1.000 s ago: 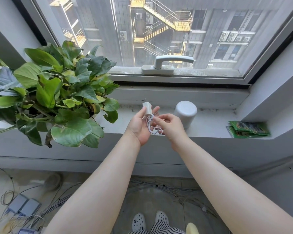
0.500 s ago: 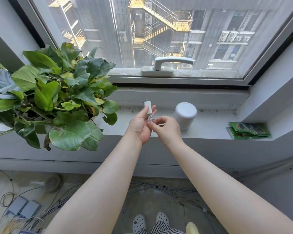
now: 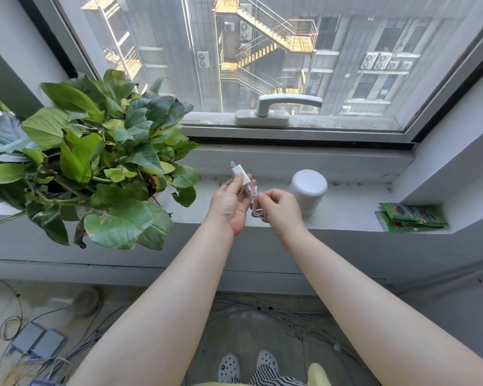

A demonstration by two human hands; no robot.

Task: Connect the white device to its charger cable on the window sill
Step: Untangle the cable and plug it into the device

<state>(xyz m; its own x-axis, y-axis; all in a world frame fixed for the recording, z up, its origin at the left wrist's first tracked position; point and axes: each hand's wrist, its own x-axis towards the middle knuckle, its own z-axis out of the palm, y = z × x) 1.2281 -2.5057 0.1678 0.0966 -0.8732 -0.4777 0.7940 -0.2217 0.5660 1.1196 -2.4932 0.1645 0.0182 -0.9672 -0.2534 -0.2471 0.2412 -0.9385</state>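
A white cylindrical device (image 3: 308,190) stands upright on the window sill (image 3: 354,210), just right of my hands. My left hand (image 3: 230,203) holds a small white charger plug (image 3: 241,175), prongs pointing up, above the sill's front edge. A thin white cable (image 3: 255,206) hangs from the plug in a short bundle. My right hand (image 3: 280,208) pinches that cable just below the plug. The cable's free end is hidden between my hands. Neither hand touches the device.
A large leafy green plant (image 3: 95,162) fills the left of the sill. Green packets (image 3: 411,217) lie at the sill's right end. A window handle (image 3: 273,108) sits above. Cables and boxes (image 3: 37,344) litter the floor below.
My left hand has tilted the plug and lifted it slightly. My right hand moved from the looped bundle up to the cable near the plug, then eased a little rightward.
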